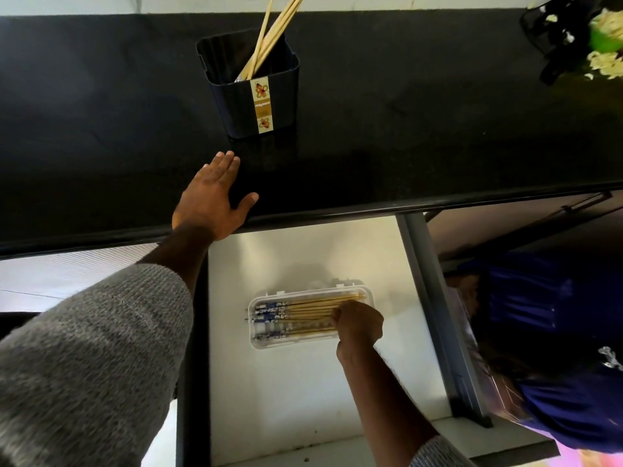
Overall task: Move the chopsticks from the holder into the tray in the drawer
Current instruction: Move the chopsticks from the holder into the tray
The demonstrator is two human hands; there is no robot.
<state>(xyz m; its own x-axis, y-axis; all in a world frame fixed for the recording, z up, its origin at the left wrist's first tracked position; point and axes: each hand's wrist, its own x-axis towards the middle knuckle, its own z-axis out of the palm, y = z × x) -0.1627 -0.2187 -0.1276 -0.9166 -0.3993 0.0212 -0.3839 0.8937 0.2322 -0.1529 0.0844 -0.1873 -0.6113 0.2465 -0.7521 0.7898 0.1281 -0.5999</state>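
A dark square holder (247,96) with a gold label stands on the black counter, and a few wooden chopsticks (273,32) lean out of it toward the back. In the open white drawer (296,392) lies a clear plastic tray (258,343) holding several chopsticks (303,308) with blue-patterned ends pointing left. My right hand (357,326) rests at the tray's right end, fingers curled onto the chopsticks there. My left hand (210,198) lies flat on the counter edge, below and left of the holder, fingers spread and empty.
The black counter (438,112) runs across the whole view, its front edge overhanging the drawer. A dark basket with green and white items (580,38) sits at the back right. Blue fabric (556,332) fills the space right of the drawer's grey side rail (435,298).
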